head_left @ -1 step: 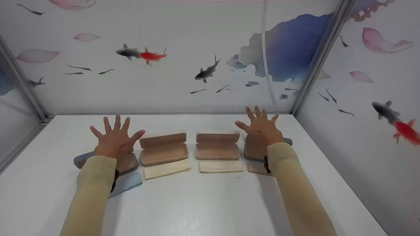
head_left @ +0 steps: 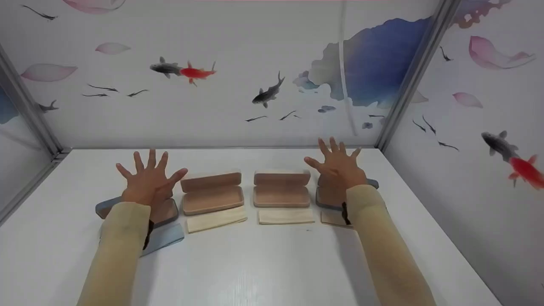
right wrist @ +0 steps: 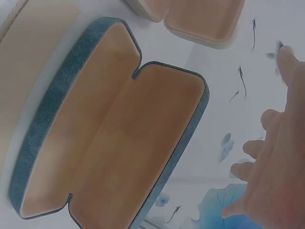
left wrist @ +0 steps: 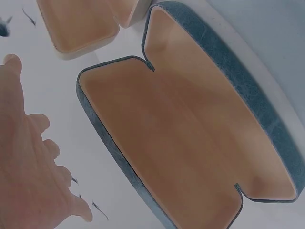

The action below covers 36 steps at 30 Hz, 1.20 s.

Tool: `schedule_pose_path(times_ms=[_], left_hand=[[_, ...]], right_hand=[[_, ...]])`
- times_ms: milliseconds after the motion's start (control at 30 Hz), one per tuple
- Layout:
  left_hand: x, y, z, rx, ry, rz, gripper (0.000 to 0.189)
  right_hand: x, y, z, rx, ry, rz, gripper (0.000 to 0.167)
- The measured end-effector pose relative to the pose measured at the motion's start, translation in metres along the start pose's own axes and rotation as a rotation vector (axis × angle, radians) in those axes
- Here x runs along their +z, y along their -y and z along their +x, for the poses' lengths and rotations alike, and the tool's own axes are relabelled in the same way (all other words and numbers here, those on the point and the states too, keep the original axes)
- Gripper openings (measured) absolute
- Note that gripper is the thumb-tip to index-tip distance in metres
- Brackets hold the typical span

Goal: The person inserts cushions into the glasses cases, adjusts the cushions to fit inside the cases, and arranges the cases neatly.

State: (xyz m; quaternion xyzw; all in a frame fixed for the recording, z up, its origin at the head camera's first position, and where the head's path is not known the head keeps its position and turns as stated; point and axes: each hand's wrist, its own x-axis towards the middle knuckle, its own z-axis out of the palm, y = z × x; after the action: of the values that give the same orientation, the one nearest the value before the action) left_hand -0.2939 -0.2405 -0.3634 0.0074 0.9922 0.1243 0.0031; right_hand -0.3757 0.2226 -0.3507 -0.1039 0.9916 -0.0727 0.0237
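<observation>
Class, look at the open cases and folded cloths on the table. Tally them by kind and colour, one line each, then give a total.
Blue cases: 2
Pale cases: 2
Blue cloth: 1
Cream or beige cloths: 3
Total: 8

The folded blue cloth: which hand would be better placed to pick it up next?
Probably the left hand: it is nearer, its sleeve partly hiding the cloth in the head view, and its spread fingers hold nothing. The right hand, also empty, is much farther across the table.
</observation>
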Motion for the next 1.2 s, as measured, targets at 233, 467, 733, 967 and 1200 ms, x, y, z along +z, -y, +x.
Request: schedule_pose_path(times_ms=[233,467,733,967,1200], left_hand=[[0.0,0.005,-0.002,0.003,0.006,0.009,0.095],[-0.001,0.007,-0.006,0.009,0.005,0.02,0.096],[-0.006,0.007,-0.008,0.033,-0.001,0.005,0.096],[-0.013,0.005,-0.011,0.073,0.003,0.003,0.099],[-0.015,-0.001,-0.019,0.077,0.007,-0.033,0.099]], right_hand=[[0.0,0.002,0.0,-0.002,-0.006,-0.001,0.09],[0.002,0.006,0.001,-0.005,-0.001,0.006,0.091],[0.0,0.014,0.001,-0.029,-0.003,0.043,0.089],[-0.004,0.025,-0.002,-0.029,0.003,0.063,0.087],[-0.005,0.034,-0.01,-0.034,-0.007,0.171,0.083]])
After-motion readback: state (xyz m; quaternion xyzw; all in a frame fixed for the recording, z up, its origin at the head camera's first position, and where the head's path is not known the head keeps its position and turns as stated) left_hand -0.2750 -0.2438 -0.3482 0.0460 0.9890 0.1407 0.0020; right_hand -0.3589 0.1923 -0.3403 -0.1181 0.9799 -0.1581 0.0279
